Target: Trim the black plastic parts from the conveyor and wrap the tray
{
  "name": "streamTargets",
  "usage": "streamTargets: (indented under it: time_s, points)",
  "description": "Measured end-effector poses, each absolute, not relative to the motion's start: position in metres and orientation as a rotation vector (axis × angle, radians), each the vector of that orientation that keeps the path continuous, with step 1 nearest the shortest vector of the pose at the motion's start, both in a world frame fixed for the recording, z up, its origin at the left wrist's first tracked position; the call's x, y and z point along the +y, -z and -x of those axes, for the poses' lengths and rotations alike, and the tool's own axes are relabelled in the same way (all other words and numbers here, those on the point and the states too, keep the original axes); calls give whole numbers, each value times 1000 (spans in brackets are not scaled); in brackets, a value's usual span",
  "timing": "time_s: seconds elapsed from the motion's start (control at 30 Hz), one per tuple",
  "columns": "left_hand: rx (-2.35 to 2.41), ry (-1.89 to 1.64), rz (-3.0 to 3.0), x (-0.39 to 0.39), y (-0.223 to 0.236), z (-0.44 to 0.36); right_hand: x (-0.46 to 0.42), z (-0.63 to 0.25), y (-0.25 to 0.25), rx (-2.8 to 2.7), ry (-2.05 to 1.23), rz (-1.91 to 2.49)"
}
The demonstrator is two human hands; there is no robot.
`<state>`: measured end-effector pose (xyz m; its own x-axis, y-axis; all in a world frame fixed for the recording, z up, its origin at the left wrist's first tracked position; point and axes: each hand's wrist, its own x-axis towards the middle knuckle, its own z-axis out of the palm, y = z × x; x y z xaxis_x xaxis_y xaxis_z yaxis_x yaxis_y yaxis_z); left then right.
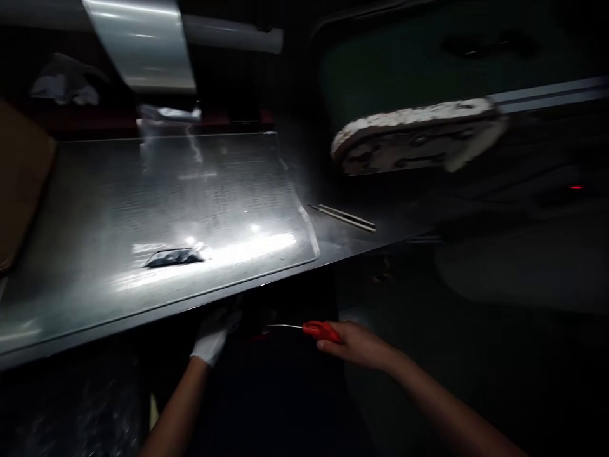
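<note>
Surface: a broad metallic top (pixel 333 244) running off to the left, with a clear, glossy sheet (pixel 228 190) over most of it.
Cardboard box: brown box (pixel 19 184) at the left, cut off by the view.
Shiny panel: a pale, reflective strip (pixel 143 47) slanting down toward the surface's far side.
White-edged object: long and rounded (pixel 413 136), at the upper right; what it is cannot be told.
Work below the near edge: seemingly under way, with the tool in hand; whatever lies beyond its shaft is lost in darkness, so neither the finished part nor what is left can be judged.
Left hand: white-gloved (pixel 216 333), just below the surface's edge; its fingers fade into shadow, so how open they are, or whether they hold anything, cannot be told.
Right hand: bare (pixel 356 343), fingers closed around a red handle.
Red-handled tool: held below the near edge, between the hands (pixel 321 330); bright, chunky handle, thin pale shaft pointing toward the gloved hand, tip unclear.
Slim sticks: a light-coloured pair (pixel 349 219) beside the sheet's right edge.
Dark packet: small, glossy-edged (pixel 175 256), on the sheet.
</note>
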<state>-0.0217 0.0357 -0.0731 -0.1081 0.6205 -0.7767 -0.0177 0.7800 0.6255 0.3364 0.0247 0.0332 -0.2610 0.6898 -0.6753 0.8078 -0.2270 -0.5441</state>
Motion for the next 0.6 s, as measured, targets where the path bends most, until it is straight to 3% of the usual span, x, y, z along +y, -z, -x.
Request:
streamTargets:
  time_s: [0.27, 0.4, 0.6]
  points:
    - [1175, -602, -375, 28, -8, -8, 21, -464, -75, 1705, 1246, -2751]
    - [825, -964, -343, 20, -66, -31, 53, -482, -79, 1713, 991, -3235]
    - [603, -1306, -372, 22, -113, -29, 114, -455, -27, 1654, 1401, -3252]
